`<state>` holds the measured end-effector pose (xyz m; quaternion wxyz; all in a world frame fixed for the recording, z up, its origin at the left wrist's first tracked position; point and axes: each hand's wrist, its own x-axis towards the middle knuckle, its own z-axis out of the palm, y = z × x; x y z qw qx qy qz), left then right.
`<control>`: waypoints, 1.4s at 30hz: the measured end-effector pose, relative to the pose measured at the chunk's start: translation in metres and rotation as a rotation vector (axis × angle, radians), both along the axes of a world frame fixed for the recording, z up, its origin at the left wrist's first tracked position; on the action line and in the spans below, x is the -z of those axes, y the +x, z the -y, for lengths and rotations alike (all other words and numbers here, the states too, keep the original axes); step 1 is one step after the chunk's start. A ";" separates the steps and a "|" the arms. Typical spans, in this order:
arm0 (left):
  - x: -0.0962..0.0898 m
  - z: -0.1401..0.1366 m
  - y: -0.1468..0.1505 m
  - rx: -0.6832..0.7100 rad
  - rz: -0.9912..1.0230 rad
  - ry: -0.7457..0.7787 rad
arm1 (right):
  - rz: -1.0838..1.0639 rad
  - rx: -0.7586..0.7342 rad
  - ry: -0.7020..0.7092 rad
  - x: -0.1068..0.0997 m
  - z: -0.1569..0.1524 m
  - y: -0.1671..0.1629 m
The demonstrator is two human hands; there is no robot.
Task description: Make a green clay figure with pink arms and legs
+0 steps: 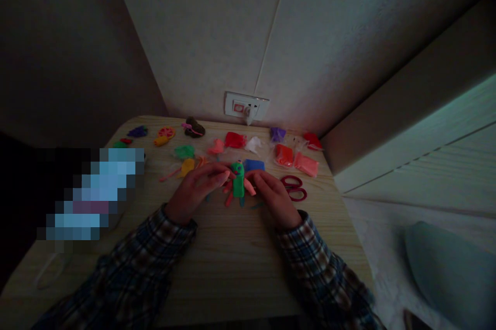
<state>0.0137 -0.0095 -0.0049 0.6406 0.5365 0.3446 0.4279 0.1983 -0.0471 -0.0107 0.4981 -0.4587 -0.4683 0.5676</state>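
Plaid sleeves [132,263]: nearest the camera, both reaching in over the near edge of the tabletop [232,278].
Green figure [238,185]: between the two hands, around the middle of the tabletop, head up, with salmon-pink arms and with legs in pink and blue; whether its feet touch the wood I cannot tell.
Left hand [199,188]: thumb and fingers closed on the figure's side beside its head.
Right hand [275,193]: fingers bent close by the figure's other arm; whether they grip it I cannot tell.
Scissors [293,188]: red handles just beside the right hand, toward the right edge; the blades are hidden.
Blue block [254,166]: just behind the figure.
Packets: red [235,140] and white [253,144] near the far edge; orange-red [284,155] and salmon [306,163] side by side toward the far right corner.
Shaped pieces: purple cluster [137,131] at the far left corner, orange slice [166,132] right of it, brown lump [194,127] by the far edge.
Pixelated patch: over the left edge, its contents unreadable.
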 end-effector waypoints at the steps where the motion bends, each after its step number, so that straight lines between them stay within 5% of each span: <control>1: -0.001 0.000 0.000 0.005 -0.020 0.021 | 0.016 0.010 0.016 -0.002 0.000 0.000; 7: -0.005 0.002 0.002 0.033 -0.121 0.108 | -0.042 -0.024 0.012 -0.006 0.002 -0.002; 19: -0.002 -0.001 0.000 -0.153 -0.161 -0.086 | -0.265 0.170 -0.055 0.002 -0.005 0.006; 28: 0.002 0.002 0.008 0.086 -0.190 -0.115 | -0.280 0.186 -0.079 0.002 -0.004 0.004; 42: 0.006 0.002 0.010 0.183 -0.130 -0.135 | -0.304 0.152 -0.146 0.002 -0.006 0.002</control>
